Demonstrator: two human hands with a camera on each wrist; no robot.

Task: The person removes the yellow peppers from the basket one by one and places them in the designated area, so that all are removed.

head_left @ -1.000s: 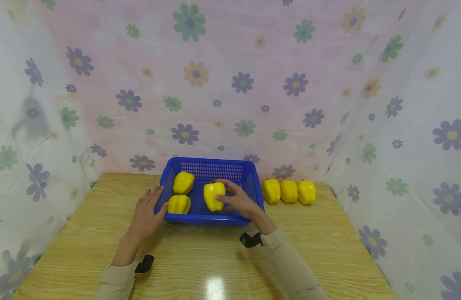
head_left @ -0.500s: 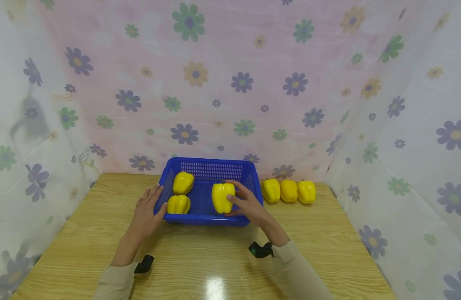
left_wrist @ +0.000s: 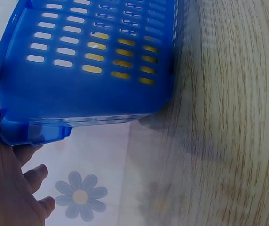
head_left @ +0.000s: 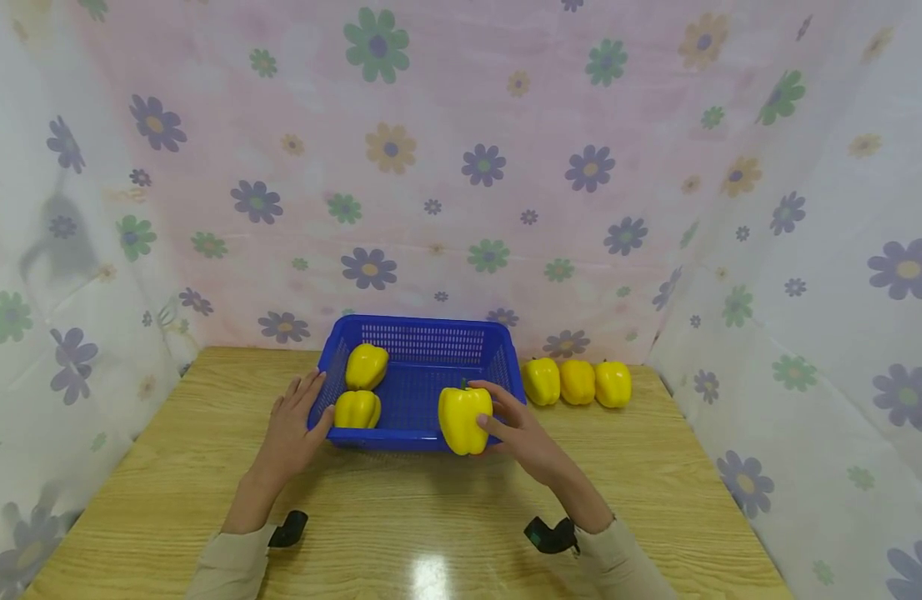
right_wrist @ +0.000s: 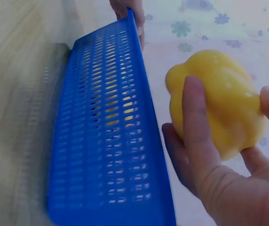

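Note:
My right hand (head_left: 532,446) holds a yellow bell pepper (head_left: 463,419) by its side, just over the front rim of a blue plastic basket (head_left: 431,443). In the right wrist view, thumb and fingers surround this bell pepper (right_wrist: 219,101), clear of the basket wall (right_wrist: 106,155). My left hand (head_left: 292,429) rests at the basket's front left corner, its thumb at the rim and its fingers extended along the outside. The left wrist view shows those fingers (left_wrist: 36,174) beside the rim. Two more yellow bell peppers, one behind (head_left: 367,367) and one in front (head_left: 358,409), lie at the basket's left end.
Three yellow bell peppers (head_left: 578,382) stand in a row on the wooden table (head_left: 401,517), right of the basket. Flower-patterned cloth (head_left: 446,167) hangs close behind the basket and along both sides.
My right hand has lifted the bell pepper from the basket floor, bringing it rightward and nearer to me, up over the front rim. The left hand and basket stay in place.

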